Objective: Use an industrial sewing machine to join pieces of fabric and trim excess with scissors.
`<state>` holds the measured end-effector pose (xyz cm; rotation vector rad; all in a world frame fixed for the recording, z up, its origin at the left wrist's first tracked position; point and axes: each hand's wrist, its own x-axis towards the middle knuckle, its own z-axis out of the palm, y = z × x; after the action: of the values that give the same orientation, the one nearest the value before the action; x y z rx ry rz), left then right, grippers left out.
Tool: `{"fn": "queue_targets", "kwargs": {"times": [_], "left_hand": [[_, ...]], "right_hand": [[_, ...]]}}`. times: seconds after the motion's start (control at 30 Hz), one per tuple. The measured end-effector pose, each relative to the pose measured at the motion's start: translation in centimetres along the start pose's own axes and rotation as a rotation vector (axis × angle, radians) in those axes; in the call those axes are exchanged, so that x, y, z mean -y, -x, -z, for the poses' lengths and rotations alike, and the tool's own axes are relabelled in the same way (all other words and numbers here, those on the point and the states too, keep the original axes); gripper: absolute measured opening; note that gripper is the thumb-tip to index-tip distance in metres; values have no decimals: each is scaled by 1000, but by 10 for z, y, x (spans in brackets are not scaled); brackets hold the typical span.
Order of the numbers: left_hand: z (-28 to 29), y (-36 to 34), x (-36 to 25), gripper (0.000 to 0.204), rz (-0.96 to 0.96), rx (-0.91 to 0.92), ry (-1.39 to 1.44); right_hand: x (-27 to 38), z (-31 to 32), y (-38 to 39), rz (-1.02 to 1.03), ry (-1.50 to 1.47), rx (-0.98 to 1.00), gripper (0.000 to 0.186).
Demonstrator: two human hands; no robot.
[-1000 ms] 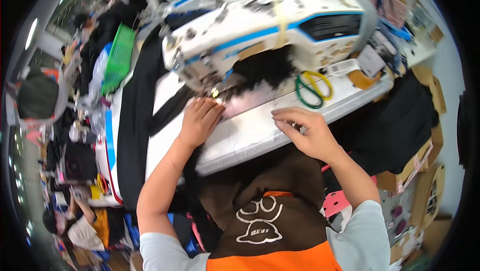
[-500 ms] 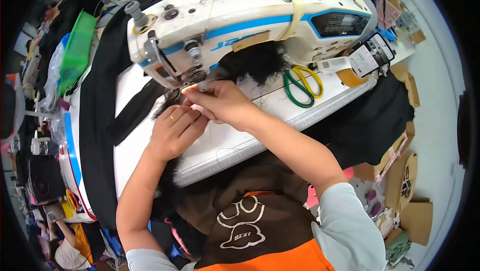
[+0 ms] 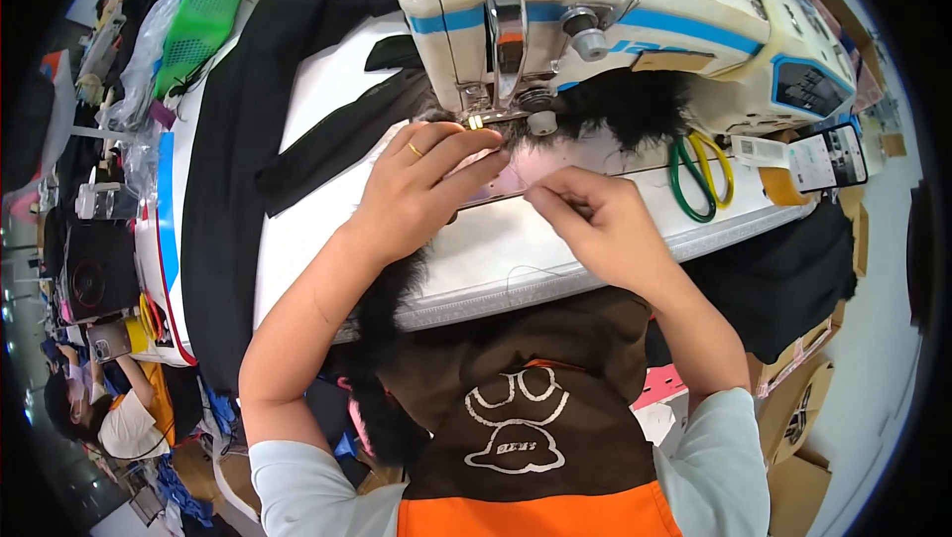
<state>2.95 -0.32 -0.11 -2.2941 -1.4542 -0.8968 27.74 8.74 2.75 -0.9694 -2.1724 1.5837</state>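
We see the left hand (image 3: 421, 195) lying flat, fingers spread narrow and stretched forward, pressing a pale pink piece of cloth (image 3: 516, 175) onto the white table (image 3: 327, 111) just below the needle of the sewing machine (image 3: 615, 11). A gold ring (image 3: 414, 149) sits on one of its fingers. The right hand (image 3: 595, 225) is just beside it, its thumb and fingers pinched together on the near edge of the same cloth. Black fur (image 3: 625, 106) lies under the machine's arm, touching the cloth's far side, and more of it hangs off the table's near edge by the left forearm. Green and yellow scissors (image 3: 699, 170) rest on the table right of the fur. A phone (image 3: 828, 155) leans near the machine's right end. Black fabric (image 3: 233, 130) covers the table's left side.
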Motion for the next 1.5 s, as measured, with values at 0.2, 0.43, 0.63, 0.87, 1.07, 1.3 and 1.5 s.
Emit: {"fn": "queue_targets", "kwargs": {"times": [0.2,0.43,0.63,0.87,1.07,1.3,1.5], "left_hand": [[5,-1,4,31,-43,35,-14],[11,1,-13,25,-52,109,-116],[5,4,-15,24,-32,114,-56],[0,0,-8,24,31,29,43],[-1,1,-8,24,14,15,42],[-3,3,-9,28,13,31,6],[-4,-1,-9,25,46,19,1]], "right_hand": [[-2,40,26,-40,175,49,16],[-19,109,54,184,768,-480,29],[-43,132,53,124,849,-362,53],[-18,152,112,-364,186,-82,81],[12,125,130,-185,374,-5,64],[19,78,64,131,652,210,62],[5,88,76,134,646,186,59]]}}
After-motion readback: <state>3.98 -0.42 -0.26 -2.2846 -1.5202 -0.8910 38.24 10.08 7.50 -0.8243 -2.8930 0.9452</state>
